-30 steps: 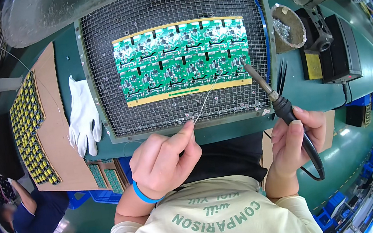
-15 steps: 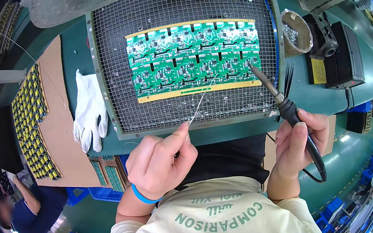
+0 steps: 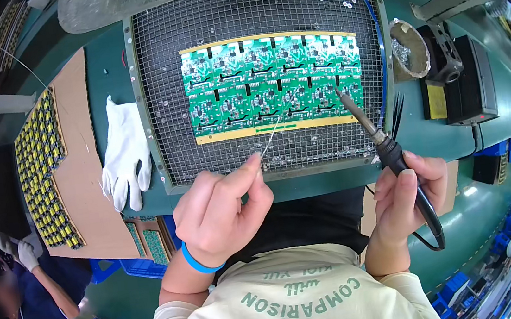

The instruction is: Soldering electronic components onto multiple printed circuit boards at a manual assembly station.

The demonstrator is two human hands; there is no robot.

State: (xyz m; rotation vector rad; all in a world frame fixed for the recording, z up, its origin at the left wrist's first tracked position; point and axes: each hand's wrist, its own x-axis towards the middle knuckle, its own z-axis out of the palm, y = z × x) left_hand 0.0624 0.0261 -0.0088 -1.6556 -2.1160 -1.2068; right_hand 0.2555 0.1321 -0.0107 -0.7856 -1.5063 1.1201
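A panel of joined green circuit boards (image 3: 266, 99) with yellow edge strips lies on a black wire mesh in a metal frame (image 3: 167, 138). My left hand (image 3: 221, 215) is closed, thumb and forefinger pinching a thin silvery solder wire (image 3: 270, 137) that slants up over the panel's near edge. My right hand (image 3: 410, 195) is wrapped around the black handle of a soldering iron (image 3: 391, 152), held like a pen. The iron's tip points at the lower row, towards its right end. Whether tip or wire touches the boards I cannot tell.
A white glove (image 3: 124, 153) lies left of the frame, beside cardboard bearing rows of yellow-and-black components (image 3: 47, 178). On the right are a round pot (image 3: 411, 51), an iron stand (image 3: 444, 63) and a black box (image 3: 475, 78). A co-worker's gloved hand (image 3: 27, 254) shows at far left.
The iron's tip has shifted slightly left across the lower row. My left hand has moved a little with the wire. The whole view has shifted slightly, and the co-worker's gloved hands have come into view.
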